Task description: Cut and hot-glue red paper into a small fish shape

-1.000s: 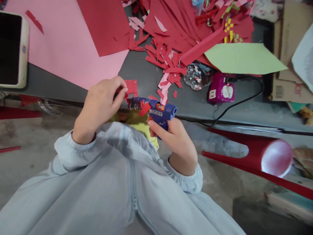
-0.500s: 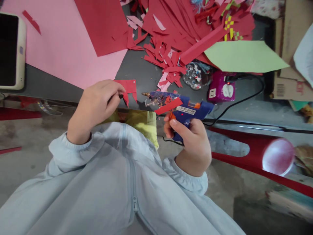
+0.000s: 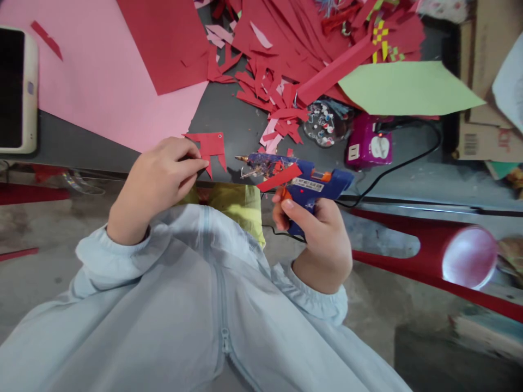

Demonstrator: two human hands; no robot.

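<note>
My left hand [image 3: 157, 182] pinches a small red paper cutout [image 3: 210, 147] with pointed tabs and a tiny eye dot, held at the near edge of the dark table [image 3: 237, 122]. My right hand [image 3: 316, 234] grips the handle of a blue glue gun [image 3: 304, 182], whose nozzle points left toward the cutout with a small gap between them. A red paper strip [image 3: 280, 177] lies against the side of the gun. Both sleeves are pale blue.
A pink sheet [image 3: 102, 87], a big red sheet [image 3: 163, 41] and a heap of red scraps [image 3: 281, 92] cover the table. Also there: a green sheet [image 3: 404, 90], a purple power adapter [image 3: 370, 147] with black cable, a bag of googly eyes [image 3: 324, 122], and a phone [image 3: 16, 90] at far left. A red cone [image 3: 429, 258] lies on the floor.
My right hand pulled the glue gun away to the right from the cutout, then held still. My left hand kept the cutout and turned it slightly.
</note>
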